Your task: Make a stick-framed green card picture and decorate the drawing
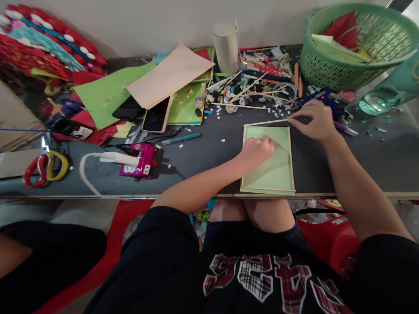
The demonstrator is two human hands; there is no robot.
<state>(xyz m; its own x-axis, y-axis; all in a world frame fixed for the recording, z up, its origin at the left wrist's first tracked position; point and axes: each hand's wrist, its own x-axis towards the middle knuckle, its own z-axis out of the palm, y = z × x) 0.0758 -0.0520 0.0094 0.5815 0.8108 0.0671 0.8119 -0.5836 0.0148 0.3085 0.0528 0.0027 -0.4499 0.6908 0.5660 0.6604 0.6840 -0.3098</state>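
A sheet of light green paper (278, 168) lies at the table's front edge, with thin pale sticks along its left, right and front sides. Curled into a fist, my left hand (257, 153) rests on the upper left of this sheet; no object shows in it. My right hand (312, 118) is beyond the sheet's far right corner, thumb and fingers pinching the right end of a thin wooden stick (266, 122). That stick runs just above the sheet's far edge, slightly tilted, its left end by the far left corner. Whether it touches the paper I cannot tell.
Behind lie loose sticks and pebbles (242, 93), a blue glue gun (322, 100), a white cylinder (225, 48) and a green basket (347, 72). A water bottle (386, 93) stands right. Leftward are phones (157, 115), a pink power strip (139, 160) and scissors (46, 168). Another person sits left.
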